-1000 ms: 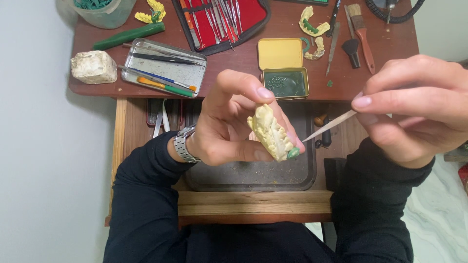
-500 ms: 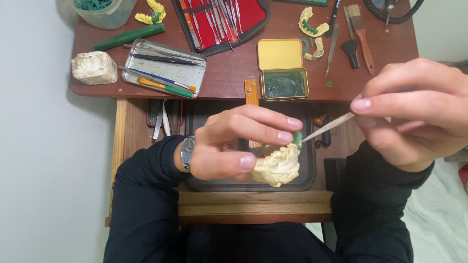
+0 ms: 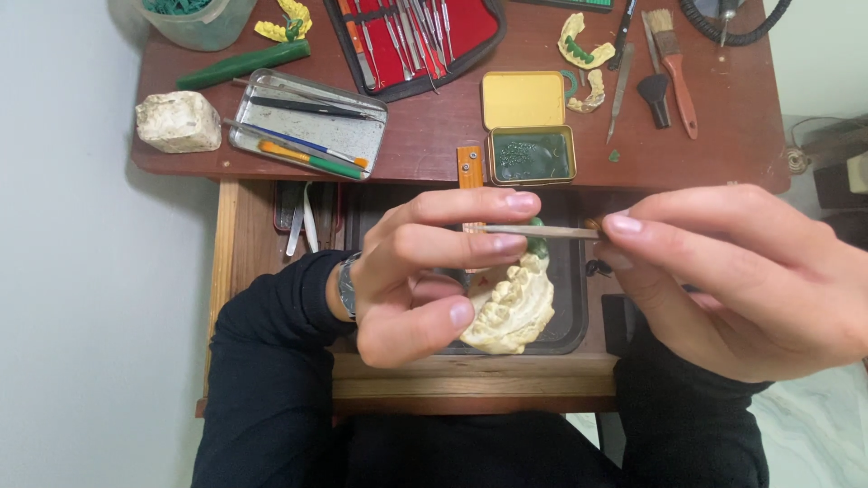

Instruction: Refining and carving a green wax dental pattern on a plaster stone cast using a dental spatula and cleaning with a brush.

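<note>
- Head view: the left hand [image 3: 425,271] is closed around a cream plaster dental cast [image 3: 511,312]; the thumb lies under it and the fingers curl over its top, with the row of teeth facing the camera.
- The cast is held in the air above a dark tray [image 3: 570,298] that sits in the open drawer, just in front of the person's body.
- A bit of green wax [image 3: 537,244] sits on the upper edge of the cast.
- The right hand [image 3: 732,280] pinches a thin metal instrument [image 3: 542,231] between thumb and fingertips; the instrument lies almost level and its tip reaches to the fingertips of the left hand, near the green wax.
- Behind the hands, on the brown table [image 3: 723,154], there is an open yellow tin [image 3: 527,126] with green material inside, a flat metal box [image 3: 307,122] with tools, a red case of instruments [image 3: 411,36], a white stone block [image 3: 178,120] and a brush [image 3: 674,63].
</note>
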